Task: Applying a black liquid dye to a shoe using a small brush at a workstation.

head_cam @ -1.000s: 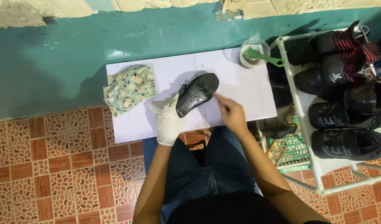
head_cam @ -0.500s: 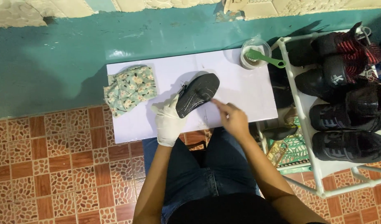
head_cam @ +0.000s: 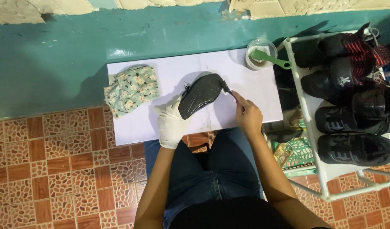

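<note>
My left hand [head_cam: 171, 121], in a white glove, holds a black shoe [head_cam: 201, 94] sole-up over a white board [head_cam: 246, 97]. My right hand [head_cam: 247, 113] is bare and grips a small dark brush [head_cam: 227, 89] whose tip touches the shoe's right end. Both hands hover above the board's middle, just beyond my knees in blue jeans.
A floral cloth [head_cam: 131, 90] lies on the board's left end. A clear cup with a green tool [head_cam: 263, 55] stands at its far right corner. A white rack [head_cam: 318, 140] of several black shoes [head_cam: 356, 148] stands to the right. Teal wall behind, patterned tile floor at left.
My right hand has shifted slightly right and up, bringing the brush to the shoe's right end. The left hand keeps the shoe nearly still.
</note>
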